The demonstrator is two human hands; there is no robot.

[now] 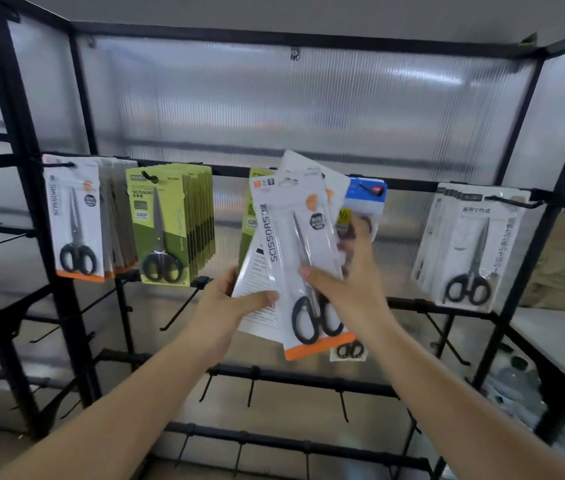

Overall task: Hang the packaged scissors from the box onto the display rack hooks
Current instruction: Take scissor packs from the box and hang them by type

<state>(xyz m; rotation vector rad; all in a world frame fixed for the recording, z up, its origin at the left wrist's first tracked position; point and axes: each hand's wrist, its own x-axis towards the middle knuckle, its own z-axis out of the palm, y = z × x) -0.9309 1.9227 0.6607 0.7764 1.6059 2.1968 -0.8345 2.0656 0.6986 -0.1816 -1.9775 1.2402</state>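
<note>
In the middle of the frame, the left hand point(236, 299) grips a fanned bunch of scissor packs point(257, 299) from below, thumb on top, so none slip. The right hand point(343, 282) pinches the front pack point(295, 258), the white one with an orange bottom, probably to pull it free for hanging. The packs are held up near the display rack point(308, 173) so a hook is close. The same kind hangs at the middle left point(75, 216). The box is not in view.

Both hands point(295, 289) grip fanned scissors packs point(295, 244) before rack point(308, 375).
</note>
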